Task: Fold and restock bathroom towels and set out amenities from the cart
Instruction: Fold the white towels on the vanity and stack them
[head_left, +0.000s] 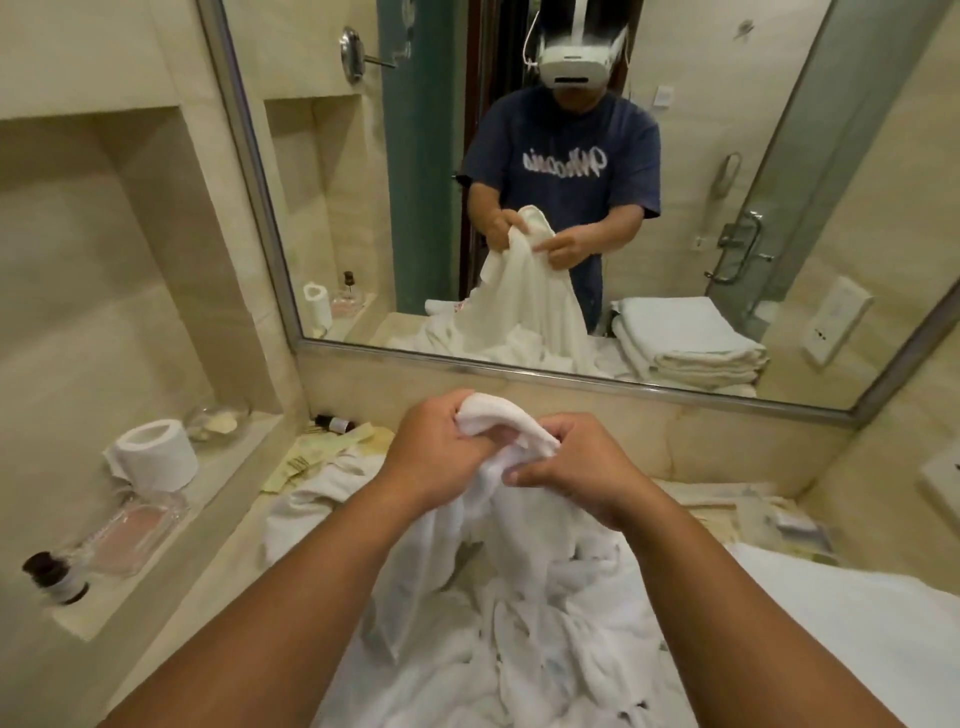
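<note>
A white towel (498, 525) hangs from both my hands above the vanity counter, its lower part trailing into a heap of crumpled white towels (519, 649). My left hand (441, 452) grips the towel's top edge, fingers curled over the bunched cloth. Close beside it, my right hand (576, 462) pinches the same edge from the right. A folded white towel (857, 623) lies at the counter's right. Amenity packets (311, 457) and a small dark bottle (335, 423) lie on the counter at the back left.
A wall niche on the left holds a toilet roll (156, 452), a clear tray (135, 530), a glass dish (215, 423) and small dark bottles (52, 577). The mirror (675, 156) behind the counter reflects a person and a stack of folded towels. More packets (779, 525) lie at the right.
</note>
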